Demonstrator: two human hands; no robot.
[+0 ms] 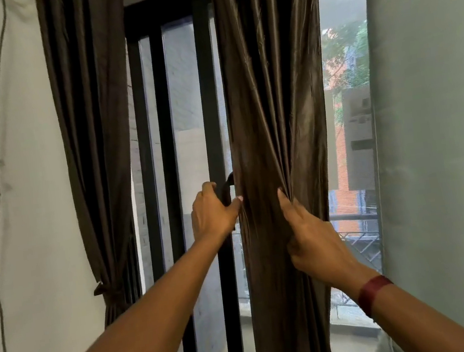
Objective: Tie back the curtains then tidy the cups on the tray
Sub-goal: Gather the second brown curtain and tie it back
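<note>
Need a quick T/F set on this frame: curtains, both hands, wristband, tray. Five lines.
1. The left curtain is already tied back. True.
2. The right hand holds a cup. False: it grips folds of the right curtain.
3. The left hand grips a dark strap at the right curtain's edge. True.
4. The red band is on the left wrist. False: it is on the right wrist.
5. A tray of cups is in view. False: none shows in this view.
</note>
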